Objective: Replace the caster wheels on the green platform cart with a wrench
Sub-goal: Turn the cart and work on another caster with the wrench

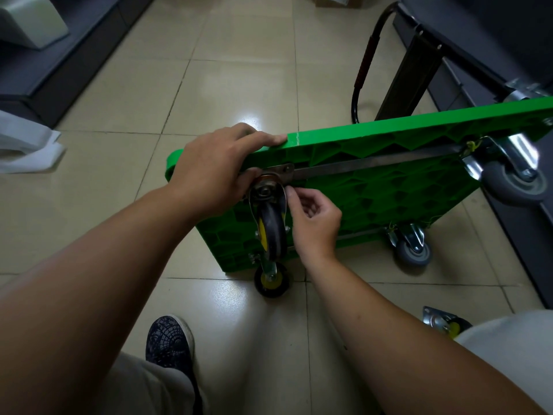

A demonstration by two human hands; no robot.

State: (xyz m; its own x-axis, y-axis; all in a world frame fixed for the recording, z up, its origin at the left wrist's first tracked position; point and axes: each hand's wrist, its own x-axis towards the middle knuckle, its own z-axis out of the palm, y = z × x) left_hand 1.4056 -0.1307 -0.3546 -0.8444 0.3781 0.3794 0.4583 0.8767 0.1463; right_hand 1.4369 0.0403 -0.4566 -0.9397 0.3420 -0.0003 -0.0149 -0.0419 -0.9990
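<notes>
- Head view: the cart (374,142) stands on its long edge on the tiled floor (239,70), with its underside facing the camera. The deck is bright green plastic, ribbed underneath in a honeycomb pattern.
- A flat steel bar (374,163) runs along the underside near the top edge, from the upper caster (270,226) to a grey caster (514,178) at the far end.
- The upper caster has a dark tyre, a yellow hub and a bright metal fork. A lower caster (271,280) of the same kind touches the floor beneath it.
- A second grey caster (414,250) sits low at the far end, on the floor.
- The cart's black handle (363,64), with a red grip, lies folded behind the deck.
- The left hand (209,172) holds the cart's top edge, with fingers laid over the rim and the thumb down by the caster's plate.
- The right hand (311,223) has curled fingers, and its thumb and forefinger pinch at the edge of the upper caster's plate. Whether a small part sits between them cannot be told.
- A loose caster (443,323) with a yellow hub lies on the floor by the right forearm, near a knee.
- A patterned shoe (169,339) rests on the tiles below the left arm.
</notes>
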